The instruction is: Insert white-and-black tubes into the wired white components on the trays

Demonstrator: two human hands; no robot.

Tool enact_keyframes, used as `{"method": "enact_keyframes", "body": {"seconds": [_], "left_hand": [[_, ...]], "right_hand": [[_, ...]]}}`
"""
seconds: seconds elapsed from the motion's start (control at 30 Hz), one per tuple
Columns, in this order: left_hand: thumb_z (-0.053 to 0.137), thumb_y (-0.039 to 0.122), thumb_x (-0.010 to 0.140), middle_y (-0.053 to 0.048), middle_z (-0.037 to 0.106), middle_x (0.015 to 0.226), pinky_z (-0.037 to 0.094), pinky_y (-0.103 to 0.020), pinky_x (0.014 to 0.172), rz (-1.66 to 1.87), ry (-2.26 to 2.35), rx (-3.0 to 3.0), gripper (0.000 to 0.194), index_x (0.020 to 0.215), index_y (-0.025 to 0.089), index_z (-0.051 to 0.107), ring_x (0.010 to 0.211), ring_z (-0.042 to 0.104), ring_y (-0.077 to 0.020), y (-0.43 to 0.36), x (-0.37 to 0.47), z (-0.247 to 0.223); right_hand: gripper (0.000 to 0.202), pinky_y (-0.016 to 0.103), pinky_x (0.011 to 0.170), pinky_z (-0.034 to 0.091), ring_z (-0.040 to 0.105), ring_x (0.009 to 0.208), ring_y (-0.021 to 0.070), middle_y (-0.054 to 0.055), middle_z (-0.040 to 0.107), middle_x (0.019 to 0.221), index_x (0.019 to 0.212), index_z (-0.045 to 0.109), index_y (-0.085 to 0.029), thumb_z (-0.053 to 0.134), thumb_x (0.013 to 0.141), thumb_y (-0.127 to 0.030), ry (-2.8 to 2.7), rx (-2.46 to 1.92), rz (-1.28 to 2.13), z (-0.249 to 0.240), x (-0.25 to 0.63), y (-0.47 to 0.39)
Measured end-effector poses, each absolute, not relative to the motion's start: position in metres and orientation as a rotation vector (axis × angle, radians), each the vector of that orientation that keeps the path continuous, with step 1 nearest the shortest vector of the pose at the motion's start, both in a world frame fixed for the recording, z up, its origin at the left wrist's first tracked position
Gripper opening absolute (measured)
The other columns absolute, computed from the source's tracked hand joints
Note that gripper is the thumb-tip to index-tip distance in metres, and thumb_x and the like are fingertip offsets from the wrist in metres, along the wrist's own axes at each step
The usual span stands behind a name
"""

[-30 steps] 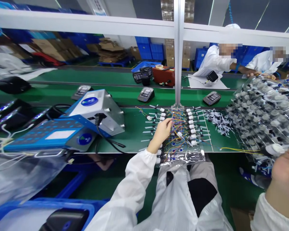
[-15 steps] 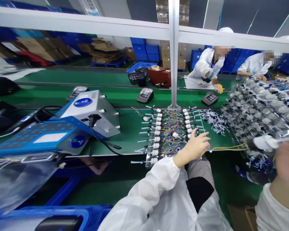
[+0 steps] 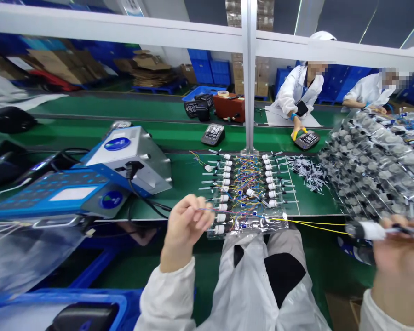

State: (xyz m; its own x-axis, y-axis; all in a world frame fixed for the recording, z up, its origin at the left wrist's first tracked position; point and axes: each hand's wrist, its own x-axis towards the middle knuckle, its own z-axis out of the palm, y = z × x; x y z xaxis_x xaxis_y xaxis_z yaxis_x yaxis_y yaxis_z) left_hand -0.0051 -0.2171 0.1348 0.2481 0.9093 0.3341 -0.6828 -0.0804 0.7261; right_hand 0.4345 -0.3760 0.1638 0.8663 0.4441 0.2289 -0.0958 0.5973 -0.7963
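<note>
My left hand (image 3: pixel 188 218) is closed in a pinch on thin coloured wires, just left of the tray's near end. At the far right my right hand (image 3: pixel 398 246) grips a small motor with a white cap (image 3: pixel 367 231) and a pale tube. Yellow wires (image 3: pixel 313 224) stretch from this motor leftward over the tray's near edge. Between my hands lies a clear plastic tray (image 3: pixel 281 223) with two columns of white-capped parts and tangled wires in its middle. Small white tubes (image 3: pixel 308 174) are heaped to the right of it.
Blue-and-grey instruments (image 3: pixel 103 197) stand at the left. Stacked clear trays with parts (image 3: pixel 372 170) rise at the right. Monitors (image 3: pixel 213 134) sit on the green conveyor (image 3: pixel 169 138) behind a metal post (image 3: pixel 249 92). Across it, a person's hand (image 3: pixel 298 131) touches another monitor.
My left hand has moved left from the tray's right side and now pinches wires. My right hand has moved slightly left with the motor. The person across has reached to a monitor.
</note>
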Motion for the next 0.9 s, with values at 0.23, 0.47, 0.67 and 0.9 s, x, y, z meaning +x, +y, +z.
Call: {"method": "enact_keyframes", "body": {"seconds": [0.23, 0.47, 0.67, 0.9], "left_hand": [[0.097, 0.032, 0.061, -0.007, 0.076, 0.080, 0.044, -0.017, 0.042, 1.642, 0.980, 0.879, 0.047, 0.099, 0.018, 0.075, 0.053, 0.060, -0.0112, -0.255, -0.105, 0.084], [0.091, 0.030, 0.071, -0.004, 0.072, 0.080, 0.057, -0.026, 0.064, 1.841, 1.223, 1.126, 0.025, 0.088, 0.016, 0.078, 0.071, 0.068, -0.0151, -0.270, -0.101, 0.077], [0.098, 0.041, 0.061, 0.001, 0.063, 0.087, 0.065, -0.030, 0.080, 1.916, 0.905, 0.993, 0.037, 0.086, 0.024, 0.076, 0.085, 0.071, -0.0158, -0.258, -0.070, 0.096], [0.098, 0.036, 0.065, 0.005, 0.061, 0.094, 0.054, -0.011, 0.068, 1.873, 0.601, 0.731, 0.034, 0.087, 0.027, 0.074, 0.071, 0.053, -0.0027, -0.236, -0.043, 0.117]], "right_hand": [[0.027, 0.031, 0.064, 0.051, 0.060, 0.070, 0.0152, 0.002, 0.066, 0.079, 0.101, 0.074, -0.024, 0.083, 0.076, -0.027, -0.563, -0.988, 0.912, 0.073, 0.369, -0.317], [0.036, 0.033, 0.075, 0.056, 0.066, 0.076, 0.0151, 0.008, 0.075, 0.104, 0.112, 0.071, -0.020, 0.082, 0.082, -0.036, -0.859, -1.365, 0.817, -0.004, 0.347, -0.306], [0.039, 0.031, 0.074, 0.058, 0.069, 0.072, 0.0150, 0.002, 0.071, 0.082, 0.096, 0.067, -0.019, 0.092, 0.067, -0.029, -0.569, -1.209, 0.820, -0.007, 0.353, -0.307], [0.028, 0.026, 0.060, 0.051, 0.062, 0.056, 0.0121, -0.003, 0.063, 0.065, 0.089, 0.068, -0.017, 0.089, 0.075, -0.030, -0.669, -1.308, 0.790, 0.003, 0.356, -0.312]]}}
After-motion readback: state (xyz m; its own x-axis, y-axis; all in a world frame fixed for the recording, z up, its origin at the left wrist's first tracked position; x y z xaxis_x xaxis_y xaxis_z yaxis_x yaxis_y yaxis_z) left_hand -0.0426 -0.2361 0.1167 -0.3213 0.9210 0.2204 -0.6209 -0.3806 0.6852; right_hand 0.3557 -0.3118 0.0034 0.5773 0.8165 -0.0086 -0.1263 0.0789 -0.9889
